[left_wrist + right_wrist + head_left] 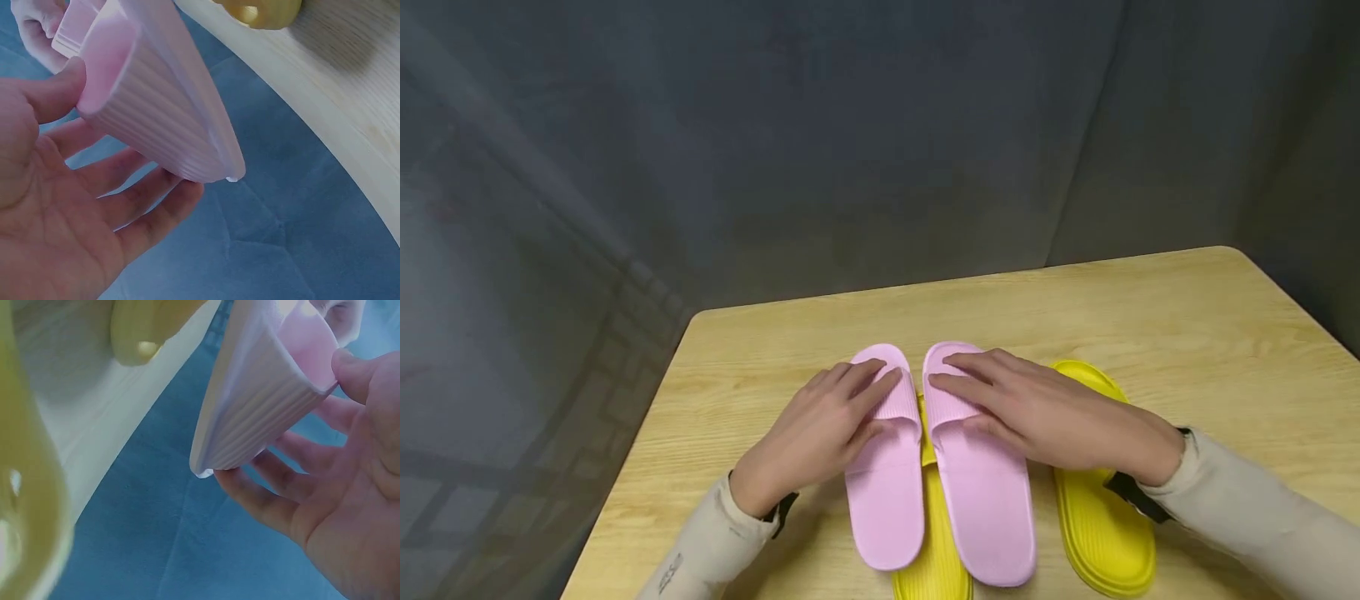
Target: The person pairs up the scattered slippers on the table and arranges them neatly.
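Two pink slippers are side by side in the head view, toes pointing away from me. My left hand (823, 425) grips the left pink slipper (883, 508) by its ribbed strap. In the left wrist view the thumb sits at the opening of that strap (156, 112), with the fingers along its outer side. The right pink slipper (988, 517) is held the same way by my right hand (1037, 404). Its ribbed strap (262, 406) shows in the right wrist view between thumb and fingers. Both pink slippers partly hide a yellow slipper (934, 542) below them.
A second yellow slipper (1108, 525) lies on the right, partly covered by my right hand and wrist. Wood-grain table (760, 350) under everything has rounded far corners. Dark grey cloth walls (880, 167) stand behind and at the sides.
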Available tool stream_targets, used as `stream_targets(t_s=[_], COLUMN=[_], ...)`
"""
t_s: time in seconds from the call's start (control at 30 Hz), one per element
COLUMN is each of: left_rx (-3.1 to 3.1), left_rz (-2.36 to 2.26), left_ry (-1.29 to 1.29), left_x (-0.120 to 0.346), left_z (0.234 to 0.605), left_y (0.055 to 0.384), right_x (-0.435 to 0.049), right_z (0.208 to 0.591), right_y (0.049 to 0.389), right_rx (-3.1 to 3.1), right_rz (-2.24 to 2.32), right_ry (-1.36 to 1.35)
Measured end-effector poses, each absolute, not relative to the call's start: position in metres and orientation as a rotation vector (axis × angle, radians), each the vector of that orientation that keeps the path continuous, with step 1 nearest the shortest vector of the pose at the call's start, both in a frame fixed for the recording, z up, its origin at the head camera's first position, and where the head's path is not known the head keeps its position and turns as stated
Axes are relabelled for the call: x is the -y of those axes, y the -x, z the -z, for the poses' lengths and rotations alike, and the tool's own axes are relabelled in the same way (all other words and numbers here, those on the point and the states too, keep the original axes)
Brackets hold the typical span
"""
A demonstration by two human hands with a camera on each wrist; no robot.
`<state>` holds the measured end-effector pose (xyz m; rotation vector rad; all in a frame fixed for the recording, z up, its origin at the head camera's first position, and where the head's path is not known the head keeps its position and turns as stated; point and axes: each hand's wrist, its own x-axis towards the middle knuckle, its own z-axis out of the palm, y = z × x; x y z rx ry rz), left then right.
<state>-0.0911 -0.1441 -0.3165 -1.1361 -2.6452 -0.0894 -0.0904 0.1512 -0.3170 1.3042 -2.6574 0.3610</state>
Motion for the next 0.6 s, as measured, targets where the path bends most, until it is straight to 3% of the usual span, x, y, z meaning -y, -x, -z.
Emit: stream_targets(t_s=[0.37,0.6], left_rx=[2.645,2.642], left_rz=[0.125,0.231], left_ry=[1.156,1.147], left_x=[0.145,0.155], left_z=[0.314,0.309], left_y=[0.108,0.139], right_x=[-0.143,-0.129], right_z=[0.314,0.304], right_y=[0.109,0.143], right_rx=[2.624,2.709], right_rz=[-0.386,-0.500], right_ry=[-1.346,-1.381])
